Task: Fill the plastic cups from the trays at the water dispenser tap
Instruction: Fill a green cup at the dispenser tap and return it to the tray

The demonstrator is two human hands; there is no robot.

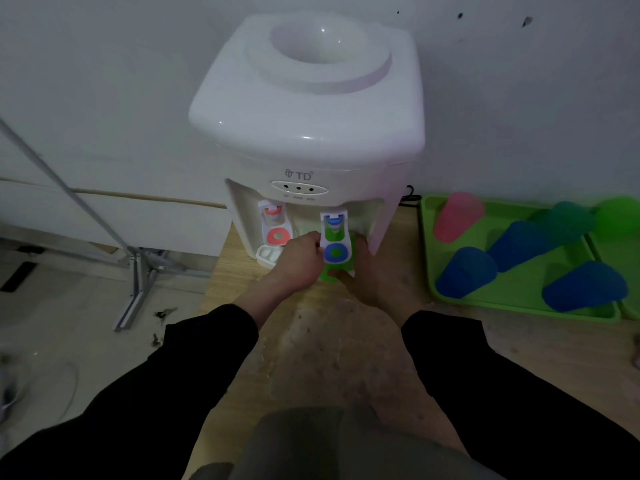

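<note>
White dispenser [308,109]; red tap [277,236] left, blue tap [335,252] right; green cup [329,275]; green tray [519,299], pink cup [457,216], blue cups [465,271]; black sleeves [194,358].

White tabletop water dispenser [308,109] sits on the wooden bench [346,358] against the wall, no bottle on top, just the empty round well. Two taps in the front recess: red tap [276,227] on the left, blue tap [334,237] on the right. A green cup [329,274] is right under the blue tap, mostly hidden, only its lower edge and a bit of its side peeking out. Can't tell if any water is in it. To the right of the dispenser there's a green tray [519,299] with cups lying tipped on their sides: a pink cup [457,216], four blue cups [465,271], plus a teal-green cup [568,220]. Second green tray [623,258] is just beside it, cut off at the edge.
</note>
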